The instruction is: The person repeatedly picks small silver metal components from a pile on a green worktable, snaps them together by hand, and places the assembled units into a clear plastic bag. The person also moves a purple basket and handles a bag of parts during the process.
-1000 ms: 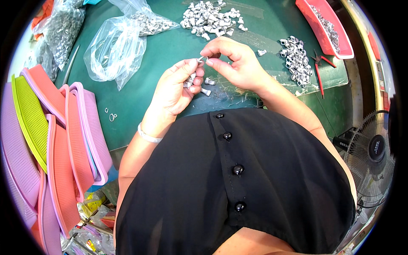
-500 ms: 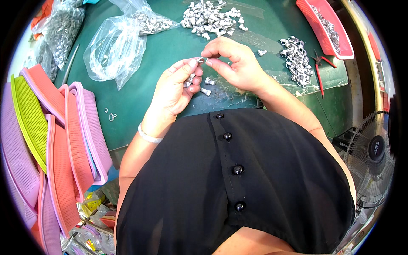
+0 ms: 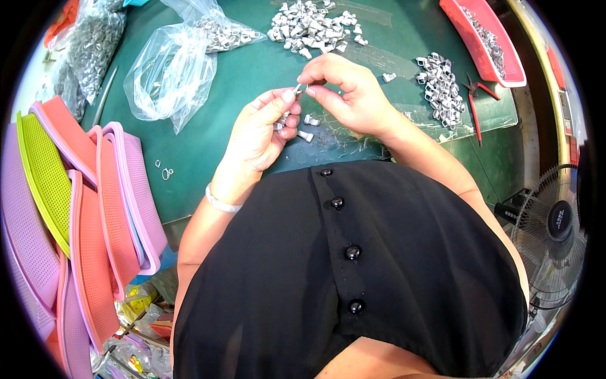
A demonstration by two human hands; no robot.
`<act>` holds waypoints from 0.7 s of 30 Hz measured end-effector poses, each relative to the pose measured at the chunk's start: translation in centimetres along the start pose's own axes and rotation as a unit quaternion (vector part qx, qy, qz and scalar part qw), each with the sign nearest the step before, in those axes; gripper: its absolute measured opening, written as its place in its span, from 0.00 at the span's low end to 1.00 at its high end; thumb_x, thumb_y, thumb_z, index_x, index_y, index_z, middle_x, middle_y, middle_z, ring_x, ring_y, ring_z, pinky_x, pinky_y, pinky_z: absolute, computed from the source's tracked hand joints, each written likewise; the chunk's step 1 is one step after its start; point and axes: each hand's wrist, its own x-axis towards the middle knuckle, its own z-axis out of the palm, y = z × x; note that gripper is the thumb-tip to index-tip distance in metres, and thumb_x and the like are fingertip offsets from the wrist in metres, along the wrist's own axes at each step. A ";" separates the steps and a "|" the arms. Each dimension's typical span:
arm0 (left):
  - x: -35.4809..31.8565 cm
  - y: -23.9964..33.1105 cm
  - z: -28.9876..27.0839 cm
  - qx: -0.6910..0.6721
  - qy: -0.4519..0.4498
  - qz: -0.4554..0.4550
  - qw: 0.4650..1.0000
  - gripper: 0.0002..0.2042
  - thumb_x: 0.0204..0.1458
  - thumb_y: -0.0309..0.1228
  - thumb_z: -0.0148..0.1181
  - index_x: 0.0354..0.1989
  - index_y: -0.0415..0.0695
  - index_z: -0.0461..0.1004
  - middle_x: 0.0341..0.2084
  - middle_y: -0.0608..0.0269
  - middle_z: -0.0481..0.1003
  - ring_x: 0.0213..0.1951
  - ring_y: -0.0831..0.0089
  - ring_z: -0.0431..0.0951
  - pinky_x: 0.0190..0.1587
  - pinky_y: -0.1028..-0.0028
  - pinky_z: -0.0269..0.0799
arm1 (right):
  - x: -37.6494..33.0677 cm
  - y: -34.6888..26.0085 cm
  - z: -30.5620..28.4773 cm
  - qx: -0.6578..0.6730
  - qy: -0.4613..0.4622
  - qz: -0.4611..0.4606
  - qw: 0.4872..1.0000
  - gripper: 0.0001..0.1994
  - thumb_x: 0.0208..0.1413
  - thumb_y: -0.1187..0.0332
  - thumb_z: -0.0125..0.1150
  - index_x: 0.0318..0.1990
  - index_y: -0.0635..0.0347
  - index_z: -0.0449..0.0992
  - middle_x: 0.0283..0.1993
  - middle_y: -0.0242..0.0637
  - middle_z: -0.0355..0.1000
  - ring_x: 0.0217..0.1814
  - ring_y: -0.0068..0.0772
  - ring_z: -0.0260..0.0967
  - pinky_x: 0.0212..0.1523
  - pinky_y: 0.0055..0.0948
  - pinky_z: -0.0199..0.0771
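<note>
Above the near edge of the green table, my left hand (image 3: pixel 265 120) is closed, pinching a small silver metal part (image 3: pixel 298 90) between thumb and forefinger. More such parts sit in its curled fingers. My right hand (image 3: pixel 350 91) meets it from the right, its thumb and forefinger closed on the same small part; the exact grip is too small to make out. Beside the left fingers, two loose silver metal parts (image 3: pixel 307 136) lie on the table. A heap of similar parts (image 3: pixel 312 28) spreads beyond my hands, and another group of parts (image 3: pixel 440 91) lies to the right.
Red-handled pliers (image 3: pixel 476 107) lie at the right, near a pink basket (image 3: pixel 514 79) of metal pieces. A clear plastic bag (image 3: pixel 170 82) with parts is at the left. Stacked plastic baskets (image 3: pixel 88 208) crowd the left edge. A fan (image 3: pixel 555 221) stands at the right.
The small part between my fingertips has turned slightly. Both hands stay in nearly the same place.
</note>
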 end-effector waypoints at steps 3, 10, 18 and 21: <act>0.0 0.0 0.2 0.007 0.010 -0.002 1.000 0.08 0.52 0.29 0.52 0.36 0.38 0.69 0.23 0.66 0.68 0.23 0.82 0.63 0.20 0.86 0.58 | 0.1 0.0 0.0 0.004 0.002 -0.007 1.000 0.08 0.45 0.82 0.55 0.35 0.63 0.72 0.33 0.36 0.69 0.35 0.30 0.67 0.36 0.23 0.67; 0.0 -0.3 0.2 0.014 0.013 -0.004 1.000 0.07 0.52 0.28 0.53 0.36 0.38 0.69 0.23 0.66 0.68 0.22 0.82 0.63 0.20 0.86 0.58 | 0.1 0.1 0.0 -0.002 0.005 -0.010 1.000 0.08 0.45 0.82 0.55 0.35 0.62 0.72 0.33 0.36 0.69 0.36 0.30 0.68 0.36 0.23 0.68; 0.0 -0.4 0.4 0.022 0.003 -0.014 1.000 0.07 0.52 0.29 0.54 0.35 0.39 0.69 0.22 0.67 0.68 0.22 0.82 0.63 0.20 0.86 0.58 | 0.3 -0.1 0.2 -0.020 0.027 -0.017 0.999 0.07 0.43 0.80 0.56 0.32 0.63 0.73 0.31 0.36 0.70 0.34 0.34 0.69 0.34 0.26 0.69; 0.1 -0.4 0.3 0.021 -0.001 -0.016 1.000 0.07 0.51 0.29 0.54 0.35 0.39 0.69 0.22 0.67 0.68 0.22 0.83 0.63 0.20 0.86 0.57 | 0.3 -0.1 0.2 -0.011 0.025 -0.012 1.000 0.06 0.44 0.79 0.56 0.32 0.63 0.73 0.31 0.36 0.70 0.34 0.34 0.69 0.34 0.26 0.69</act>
